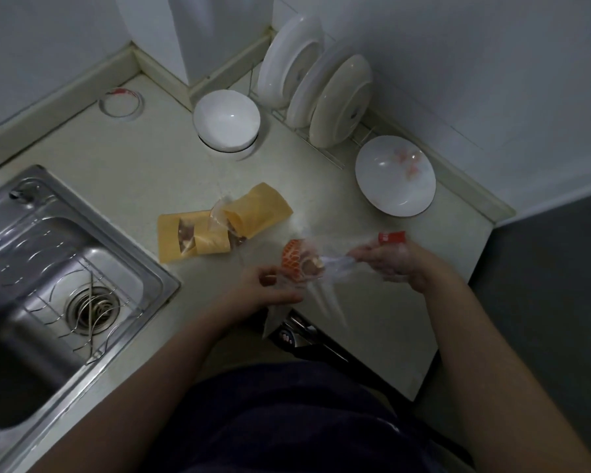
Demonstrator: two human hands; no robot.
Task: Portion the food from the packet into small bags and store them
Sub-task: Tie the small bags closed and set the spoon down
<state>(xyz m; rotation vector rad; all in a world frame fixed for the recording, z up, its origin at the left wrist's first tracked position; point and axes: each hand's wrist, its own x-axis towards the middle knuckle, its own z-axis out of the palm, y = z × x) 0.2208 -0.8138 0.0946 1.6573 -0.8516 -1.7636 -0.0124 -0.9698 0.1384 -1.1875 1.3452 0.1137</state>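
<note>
- A person in a dark top (pixel 287 414) stands at a pale counter (pixel 144 172), both bare forearms reaching forward over its front edge.
- The left hand (pixel 270 288) is closed, fingers pinched on the lower part of a clear plastic packet (pixel 307 264) with orange-red print; a loose tail of film hangs below the hand.
- The right hand (pixel 393 264) is clamped on the packet's other end, where the film is twisted thin; a red strip (pixel 391 237) shows just above the knuckles.
- Brownish food shows through the film between the two hands, which hold the packet above the counter near its front edge; the film is blurred.
- Two yellow small bags (pixel 219 227) lie on the counter just beyond the hands, overlapping, with dark food visible in clear parts.
- A steel sink (pixel 48 268) with a wire rack inside sits to the left, well apart from the bags.
- A white bowl (pixel 226 119) stands at the back of the counter, beside a rack of plates (pixel 316 80) set on edge.
- A second white dish (pixel 394 175) rests to the right of the rack, with a few pinkish scraps inside.
- A clear lid with red marks (pixel 121 102) lies at the far left corner.
- A black handle (pixel 321 346) juts out below the counter edge, under the hands.
</note>
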